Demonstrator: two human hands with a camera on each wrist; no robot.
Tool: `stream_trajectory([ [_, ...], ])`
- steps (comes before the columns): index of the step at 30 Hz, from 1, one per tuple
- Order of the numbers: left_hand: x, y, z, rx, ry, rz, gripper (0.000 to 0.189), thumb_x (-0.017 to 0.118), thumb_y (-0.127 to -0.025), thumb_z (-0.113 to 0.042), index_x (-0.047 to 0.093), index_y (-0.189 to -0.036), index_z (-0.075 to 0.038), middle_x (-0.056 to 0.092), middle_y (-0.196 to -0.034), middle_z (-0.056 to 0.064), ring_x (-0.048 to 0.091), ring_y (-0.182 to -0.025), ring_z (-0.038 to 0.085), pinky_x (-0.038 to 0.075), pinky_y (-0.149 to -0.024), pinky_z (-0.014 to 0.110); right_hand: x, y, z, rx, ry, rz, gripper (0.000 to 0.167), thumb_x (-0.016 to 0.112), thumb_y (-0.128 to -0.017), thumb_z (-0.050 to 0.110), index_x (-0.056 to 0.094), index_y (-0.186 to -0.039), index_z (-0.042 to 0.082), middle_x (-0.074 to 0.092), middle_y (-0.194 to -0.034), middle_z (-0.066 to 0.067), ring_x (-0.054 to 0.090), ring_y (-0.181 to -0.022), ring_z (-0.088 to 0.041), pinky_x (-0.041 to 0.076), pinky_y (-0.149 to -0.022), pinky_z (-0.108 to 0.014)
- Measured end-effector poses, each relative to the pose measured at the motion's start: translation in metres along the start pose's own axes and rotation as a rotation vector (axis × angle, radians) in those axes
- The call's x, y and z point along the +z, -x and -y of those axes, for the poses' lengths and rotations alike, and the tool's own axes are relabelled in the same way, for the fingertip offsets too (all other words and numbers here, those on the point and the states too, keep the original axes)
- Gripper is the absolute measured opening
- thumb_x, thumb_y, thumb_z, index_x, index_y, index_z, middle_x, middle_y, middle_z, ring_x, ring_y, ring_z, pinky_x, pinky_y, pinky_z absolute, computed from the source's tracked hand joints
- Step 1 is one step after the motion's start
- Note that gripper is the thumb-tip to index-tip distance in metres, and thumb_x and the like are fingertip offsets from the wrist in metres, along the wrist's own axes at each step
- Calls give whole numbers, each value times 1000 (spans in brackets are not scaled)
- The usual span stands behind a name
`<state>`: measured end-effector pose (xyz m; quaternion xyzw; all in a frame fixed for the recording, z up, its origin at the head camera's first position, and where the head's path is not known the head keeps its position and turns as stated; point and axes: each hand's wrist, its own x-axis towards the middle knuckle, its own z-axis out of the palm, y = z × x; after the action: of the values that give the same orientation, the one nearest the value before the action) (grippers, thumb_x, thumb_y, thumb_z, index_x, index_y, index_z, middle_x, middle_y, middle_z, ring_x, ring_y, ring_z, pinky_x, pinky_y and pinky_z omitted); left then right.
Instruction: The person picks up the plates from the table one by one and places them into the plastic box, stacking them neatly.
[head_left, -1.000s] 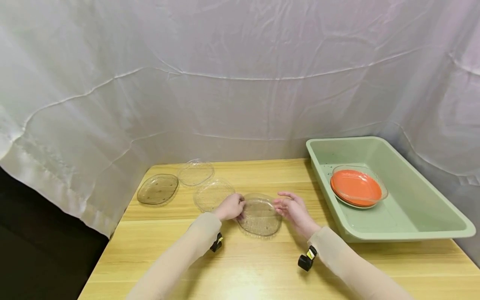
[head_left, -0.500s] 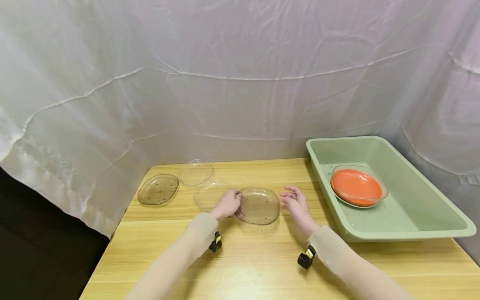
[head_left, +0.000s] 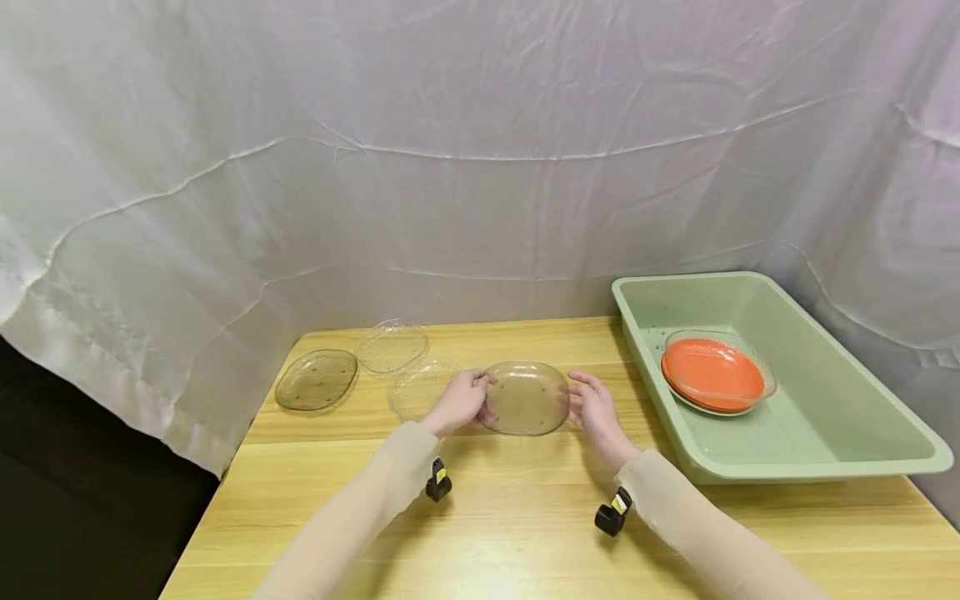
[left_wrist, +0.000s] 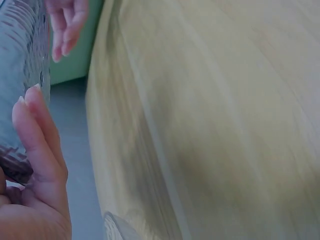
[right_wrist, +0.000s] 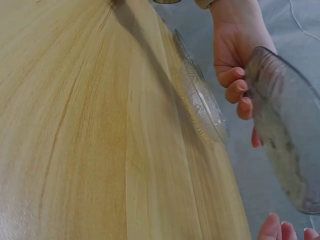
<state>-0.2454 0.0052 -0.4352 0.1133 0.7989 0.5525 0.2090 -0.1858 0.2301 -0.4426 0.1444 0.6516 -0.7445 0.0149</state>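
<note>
My left hand [head_left: 459, 402] grips the left edge of a see-through, brown-tinted plate [head_left: 527, 398], thumb above and fingers beneath. In the right wrist view the plate [right_wrist: 282, 125] hangs in the air, tilted, with the left hand [right_wrist: 242, 45] at one end. Beside the plate's right edge is my right hand [head_left: 597, 417], its fingers loosely bent. Its fingertips [right_wrist: 271, 229] appear apart from the plate in the right wrist view. A clear plate [head_left: 418, 390] lies on the table by the left hand, partly covered by it.
Another clear plate [head_left: 392, 347] and a brown-tinted plate [head_left: 318, 380] lie at the back left of the wooden table [head_left: 495, 517]. On the right stands a green basin [head_left: 832, 417] holding an orange plate [head_left: 708, 371] with a clear dish over it. A grey curtain [head_left: 480, 208] hangs behind.
The left hand has raised the brown-tinted plate off the table and moved it away from me, tilting it. The right hand has stayed close to its right edge, shifting slightly.
</note>
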Motion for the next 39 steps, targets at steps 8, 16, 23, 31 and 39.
stream_trajectory([
  [8,7,-3,-8,14,96,-21,38,32,-111,-19,51,-136,2,61,-75,6,65,-59,14,64,-66,35,0,1,3,36,-114,51,46,27,-110,26,36,-149,4,62,-115,-2,67,-95,-7,57,-86,-20],
  [16,14,-5,-14,30,137,-43,39,33,-111,-23,51,-137,-1,62,-74,5,66,-57,14,64,-63,34,2,1,7,44,-265,138,36,23,-109,26,35,-137,7,75,-90,1,75,-83,-12,61,-88,-30],
  [23,21,-4,-13,63,93,-45,40,32,-111,-25,51,-137,-2,64,-75,4,66,-56,12,64,-71,48,2,2,7,51,-236,159,39,27,-108,26,33,-141,4,77,-86,0,77,-83,-15,63,-87,-31],
  [31,24,-1,-11,34,89,24,45,28,-111,-28,45,-142,0,62,-81,5,66,-60,13,64,-76,48,2,1,2,64,-227,150,42,25,-109,14,31,-146,-3,76,-88,-2,78,-79,-16,64,-83,-29],
  [39,26,-3,-5,31,105,43,43,29,-111,-27,45,-140,0,62,-87,8,65,-60,15,64,-65,37,2,2,-3,76,-147,146,43,22,-105,5,30,-144,-9,78,-79,-8,77,-71,-13,64,-78,-29],
])
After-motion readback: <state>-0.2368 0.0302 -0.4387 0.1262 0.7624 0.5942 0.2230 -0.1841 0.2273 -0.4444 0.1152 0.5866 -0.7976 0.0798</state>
